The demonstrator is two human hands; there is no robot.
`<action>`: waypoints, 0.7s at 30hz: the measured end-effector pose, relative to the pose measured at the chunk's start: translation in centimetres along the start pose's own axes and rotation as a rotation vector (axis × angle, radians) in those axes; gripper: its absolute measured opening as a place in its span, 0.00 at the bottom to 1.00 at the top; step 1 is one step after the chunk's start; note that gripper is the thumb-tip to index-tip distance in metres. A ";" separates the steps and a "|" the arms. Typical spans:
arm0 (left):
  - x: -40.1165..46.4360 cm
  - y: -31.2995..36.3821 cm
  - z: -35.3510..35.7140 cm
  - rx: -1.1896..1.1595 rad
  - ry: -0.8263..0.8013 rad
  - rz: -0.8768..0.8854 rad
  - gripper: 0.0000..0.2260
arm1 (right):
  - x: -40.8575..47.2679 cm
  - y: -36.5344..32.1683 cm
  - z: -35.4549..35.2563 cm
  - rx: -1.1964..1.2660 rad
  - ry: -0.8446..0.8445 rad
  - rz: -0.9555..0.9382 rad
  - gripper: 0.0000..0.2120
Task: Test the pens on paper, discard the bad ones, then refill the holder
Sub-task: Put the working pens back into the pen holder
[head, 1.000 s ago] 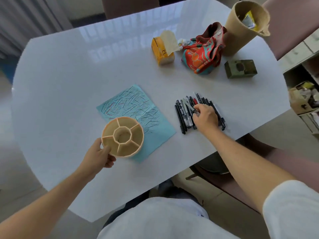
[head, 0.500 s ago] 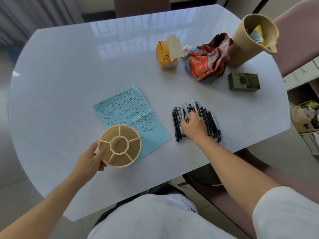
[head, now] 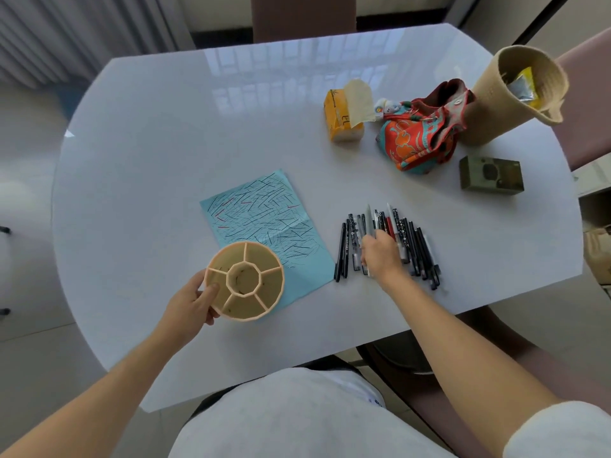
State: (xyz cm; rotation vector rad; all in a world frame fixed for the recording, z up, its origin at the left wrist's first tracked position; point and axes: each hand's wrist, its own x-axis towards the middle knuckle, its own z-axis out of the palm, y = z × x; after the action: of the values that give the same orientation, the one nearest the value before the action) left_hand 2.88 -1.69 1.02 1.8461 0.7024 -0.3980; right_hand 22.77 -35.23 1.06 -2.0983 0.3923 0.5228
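A round beige pen holder (head: 245,281) with several empty compartments stands on the near corner of a blue paper (head: 264,226) covered in black and red test strokes. My left hand (head: 191,300) grips the holder's left rim, thumb inside one compartment. Right of the paper, a row of several mostly black pens (head: 413,246) lies on the white table (head: 165,143). My right hand (head: 380,256) rests on the middle of that row, its fingers curled round a grey pen (head: 368,219) whose tip points away from me.
At the far right stand a tall woven basket (head: 496,94) holding wrappers, a red patterned cloth bag (head: 420,140), an orange tissue pack (head: 344,117) and a small olive box (head: 491,176). A pink chair (head: 582,104) sits beyond the table's right edge.
My right hand slid left along the row of pens and now holds a grey pen. The left hand has kept its grip on the holder at the paper's near corner.
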 end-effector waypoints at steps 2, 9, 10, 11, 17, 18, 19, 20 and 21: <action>-0.2 0.4 0.1 0.001 0.001 0.004 0.10 | -1.8 -0.6 1.3 0.260 -0.114 0.037 0.04; -1.1 1.2 -0.1 -0.026 -0.013 -0.004 0.08 | -8.7 -4.3 8.0 0.697 -0.473 -0.079 0.04; -1.2 1.1 0.0 -0.029 -0.016 -0.006 0.08 | -9.3 -4.7 8.9 0.708 -0.445 -0.095 0.05; -1.3 0.9 0.1 -0.030 -0.016 -0.008 0.08 | -9.9 -5.0 9.8 0.690 -0.402 -0.116 0.05; -1.2 -0.5 0.7 -0.046 0.010 -0.023 0.08 | -12.2 -4.3 13.1 0.462 -0.171 -0.265 0.08; -1.2 -0.6 0.9 -0.048 0.011 -0.026 0.08 | -12.3 -4.0 13.4 0.432 -0.176 -0.276 0.09; -1.2 -0.6 1.1 -0.054 0.014 -0.029 0.08 | -12.3 -3.7 13.7 0.395 -0.182 -0.289 0.10; -1.2 -0.5 1.2 -0.061 0.015 -0.034 0.08 | -12.3 -3.4 13.9 0.354 -0.178 -0.306 0.11; -1.3 -0.5 1.3 -0.068 0.015 -0.039 0.08 | -12.3 -3.1 13.9 0.318 -0.167 -0.325 0.12</action>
State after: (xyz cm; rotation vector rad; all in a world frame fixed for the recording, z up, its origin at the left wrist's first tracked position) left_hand 1.69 -3.13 0.92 1.7747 0.7548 -0.3811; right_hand 10.66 -20.90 2.56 -1.7507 0.0299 0.4087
